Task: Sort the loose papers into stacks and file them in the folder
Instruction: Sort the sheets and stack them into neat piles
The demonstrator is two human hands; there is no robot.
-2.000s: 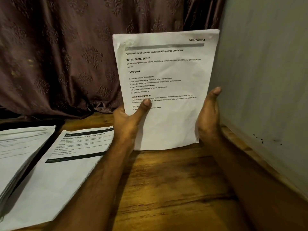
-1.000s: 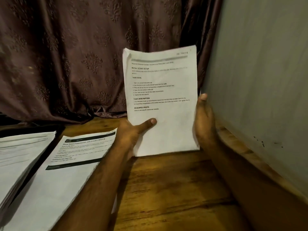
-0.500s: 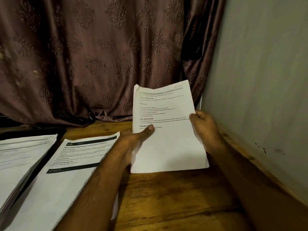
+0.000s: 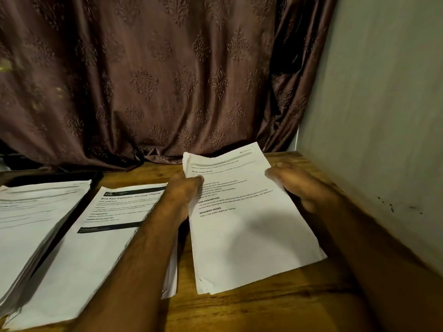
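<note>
Between the two hands, a thin sheaf of printed papers (image 4: pixel 249 226) lies low over the wooden table (image 4: pixel 263 312). Left hand (image 4: pixel 183 195) pinches its left edge, thumb on top; right hand (image 4: pixel 294 185) grips the right edge. Beside the left forearm lie a second stack (image 4: pixel 96 236) and a thicker pile (image 4: pixel 31 216).

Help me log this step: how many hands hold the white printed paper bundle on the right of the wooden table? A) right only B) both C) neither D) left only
B: the left hand and right hand each grip a side edge of the white printed paper bundle.
</note>
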